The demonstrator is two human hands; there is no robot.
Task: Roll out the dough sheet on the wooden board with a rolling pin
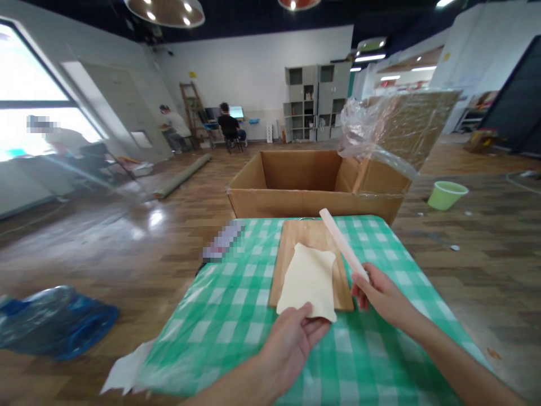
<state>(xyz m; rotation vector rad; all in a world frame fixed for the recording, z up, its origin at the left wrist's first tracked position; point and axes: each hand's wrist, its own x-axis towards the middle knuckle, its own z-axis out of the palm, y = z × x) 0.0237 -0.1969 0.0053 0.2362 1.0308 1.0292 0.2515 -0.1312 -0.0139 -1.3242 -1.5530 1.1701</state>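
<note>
A pale sheet of rolled-out dough (310, 279) lies over a wooden cutting board (291, 234), its near edge reaching past the board. My left hand (296, 335) pinches that near edge, thumb on top and fingers underneath. In my right hand (376, 290) is a light-coloured rolling pin (343, 242), gripped at its near end. The pin slants up and to the left over the board's right side, apart from the dough. Both lie above a green-and-white checked tablecloth (236, 316).
A blurred flat object (224, 239) sits at the table's far left corner. Beyond the table stands a large open cardboard box (270, 200). A green bucket (447, 196) is on the floor to the right, a blue plastic bottle (59, 321) to the left. Several people sit farther back.
</note>
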